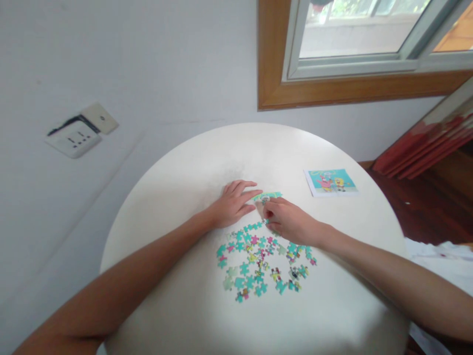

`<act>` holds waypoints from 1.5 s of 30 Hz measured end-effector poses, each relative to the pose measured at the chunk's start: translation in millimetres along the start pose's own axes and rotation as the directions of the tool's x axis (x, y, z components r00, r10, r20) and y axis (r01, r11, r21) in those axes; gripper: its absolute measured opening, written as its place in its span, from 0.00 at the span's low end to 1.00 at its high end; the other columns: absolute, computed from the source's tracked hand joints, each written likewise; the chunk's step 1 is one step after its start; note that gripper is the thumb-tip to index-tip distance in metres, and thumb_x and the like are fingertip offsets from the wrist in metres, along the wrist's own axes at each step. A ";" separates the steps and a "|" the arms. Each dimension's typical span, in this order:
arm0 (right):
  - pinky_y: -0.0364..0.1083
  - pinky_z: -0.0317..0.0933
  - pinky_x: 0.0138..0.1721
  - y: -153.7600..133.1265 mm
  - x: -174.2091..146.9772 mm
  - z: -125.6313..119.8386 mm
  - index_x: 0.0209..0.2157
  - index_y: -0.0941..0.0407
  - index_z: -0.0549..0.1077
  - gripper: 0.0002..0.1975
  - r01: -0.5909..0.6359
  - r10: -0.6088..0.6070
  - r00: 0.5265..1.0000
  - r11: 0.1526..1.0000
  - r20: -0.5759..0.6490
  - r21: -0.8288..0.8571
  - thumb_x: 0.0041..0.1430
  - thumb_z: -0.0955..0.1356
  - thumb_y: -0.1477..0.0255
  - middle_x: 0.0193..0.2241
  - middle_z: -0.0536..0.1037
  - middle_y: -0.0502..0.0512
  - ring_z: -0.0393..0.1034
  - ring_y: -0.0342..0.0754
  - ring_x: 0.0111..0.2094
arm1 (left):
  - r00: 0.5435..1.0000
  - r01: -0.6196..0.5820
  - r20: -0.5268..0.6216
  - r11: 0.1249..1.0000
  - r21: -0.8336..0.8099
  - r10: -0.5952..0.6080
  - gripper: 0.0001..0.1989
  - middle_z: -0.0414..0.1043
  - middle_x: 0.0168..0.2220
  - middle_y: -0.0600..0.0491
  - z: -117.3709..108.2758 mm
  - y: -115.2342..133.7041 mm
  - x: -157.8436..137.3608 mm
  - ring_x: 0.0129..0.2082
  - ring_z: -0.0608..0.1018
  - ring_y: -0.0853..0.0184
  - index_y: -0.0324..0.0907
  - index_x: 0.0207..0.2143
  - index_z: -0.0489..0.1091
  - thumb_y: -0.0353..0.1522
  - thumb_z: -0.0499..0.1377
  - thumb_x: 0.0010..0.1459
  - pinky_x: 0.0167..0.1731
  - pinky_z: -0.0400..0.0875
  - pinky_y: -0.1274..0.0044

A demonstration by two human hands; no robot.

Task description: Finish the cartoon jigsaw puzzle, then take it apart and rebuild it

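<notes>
My left hand [233, 204] lies flat on the table, fingers spread, its tips beside the left end of a joined strip of jigsaw puzzle [275, 194]. My right hand [288, 219] is closed in a pinch just below that strip. A small teal puzzle piece [265, 222] shows at its fingertips; the fingers hide most of what they hold. Nearer to me, loose puzzle pieces [249, 282] in teal, pink and yellow are spread out, some overlapping or touching.
A picture card [332, 181] with a pink and a yellow cartoon figure lies to the right on the round white table [177, 315]. Beyond the table are a wall with a socket [76, 139], a wood-framed window [273, 96] and a red curtain [417, 148].
</notes>
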State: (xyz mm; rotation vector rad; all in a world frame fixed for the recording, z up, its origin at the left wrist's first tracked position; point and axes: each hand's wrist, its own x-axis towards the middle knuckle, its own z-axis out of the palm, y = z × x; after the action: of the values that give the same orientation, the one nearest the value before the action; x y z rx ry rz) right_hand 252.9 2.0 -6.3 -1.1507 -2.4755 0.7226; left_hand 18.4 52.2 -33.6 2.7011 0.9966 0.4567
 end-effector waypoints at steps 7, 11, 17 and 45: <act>0.44 0.55 0.29 5.0 3.1 -9.8 0.32 0.54 0.68 0.06 -0.066 0.080 0.995 0.980 -0.067 0.187 0.53 0.66 0.78 0.24 0.71 0.48 0.62 0.43 0.25 | 1.000 -0.015 0.003 1.000 -0.006 0.015 0.23 0.60 0.62 0.47 -1.8 0.6 0.8 0.60 0.60 0.54 0.52 0.63 0.60 0.42 0.50 0.67 0.59 0.53 0.59; 0.46 0.59 0.30 25.4 11.1 -21.7 0.33 0.55 0.71 0.04 -0.086 0.156 0.951 0.963 -0.265 0.257 0.56 0.65 0.75 0.24 0.73 0.51 0.65 0.44 0.26 | 0.999 -0.040 0.033 0.999 -0.022 0.040 0.22 0.62 0.63 0.51 -3.5 1.3 2.6 0.61 0.60 0.56 0.53 0.63 0.60 0.40 0.50 0.67 0.59 0.54 0.60; 0.47 0.62 0.31 52.6 22.2 -25.5 0.30 0.57 0.75 0.05 -0.152 0.278 0.894 0.925 -0.350 0.348 0.53 0.66 0.74 0.25 0.76 0.54 0.69 0.46 0.27 | 0.993 -0.078 0.090 0.997 0.000 0.078 0.22 0.59 0.65 0.54 -2.6 -0.8 2.6 0.63 0.58 0.55 0.53 0.63 0.60 0.41 0.50 0.68 0.59 0.52 0.59; 0.44 0.59 0.25 64.3 25.3 -20.3 0.27 0.59 0.76 0.07 -0.234 0.315 0.937 0.887 -0.151 0.397 0.51 0.65 0.75 0.21 0.75 0.53 0.67 0.44 0.23 | 0.996 -0.046 0.067 0.997 -0.063 0.050 0.22 0.64 0.63 0.53 -5.8 1.9 3.8 0.60 0.61 0.56 0.51 0.62 0.61 0.39 0.51 0.67 0.58 0.54 0.60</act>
State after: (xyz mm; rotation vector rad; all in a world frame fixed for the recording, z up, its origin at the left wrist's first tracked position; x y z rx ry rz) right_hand 286.4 63.3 -24.2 -1.3592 -1.9087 1.0385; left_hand 20.1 53.9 -26.8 2.6716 0.8861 0.3940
